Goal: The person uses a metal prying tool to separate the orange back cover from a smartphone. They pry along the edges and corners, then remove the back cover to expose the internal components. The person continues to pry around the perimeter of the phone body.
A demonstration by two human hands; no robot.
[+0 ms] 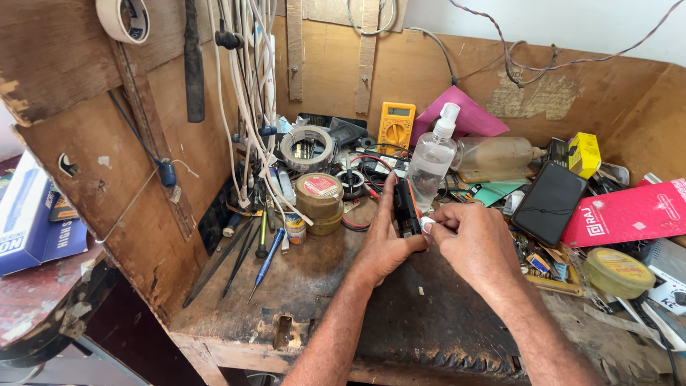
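I am gripping the small black device (407, 207) upright in my left hand (386, 246), just in front of the spray bottle (431, 161). My right hand (468, 239) is pinching a small white piece (427, 224) against its lower right edge.

1. Small black device (406, 207): slim, rectangular, orange-red strip along its right edge. Held upright on its edge above the dark worn middle of the wooden workbench, long side pointing away from the person, just in front of a clear spray bottle.
2. Small white piece (427, 224): tiny and roundish, pressed against the device's lower right side. Too small to tell its kind.
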